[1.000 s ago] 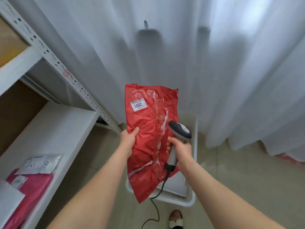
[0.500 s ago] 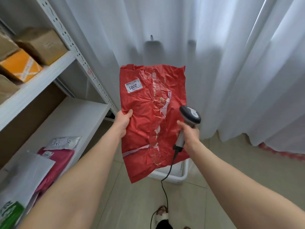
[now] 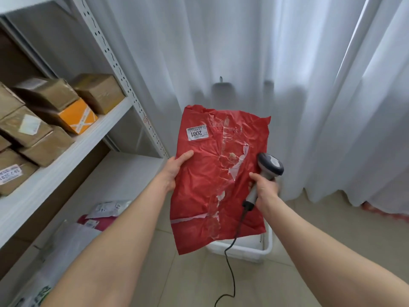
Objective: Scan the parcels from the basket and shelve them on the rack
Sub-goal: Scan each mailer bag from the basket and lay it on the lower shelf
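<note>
We judge the red parcel (image 3: pixel 218 180) light, limp, slippery — left hand (image 3: pixel 174 171) pinches its edge; right hand (image 3: pixel 264 187) grips the scanner (image 3: pixel 269 167).

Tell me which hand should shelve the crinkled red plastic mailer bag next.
Left. The left hand grips the red plastic mailer bag by its edge, on the side where the white metal rack stands. The right hand is occupied holding the grey corded handheld scanner.
</note>
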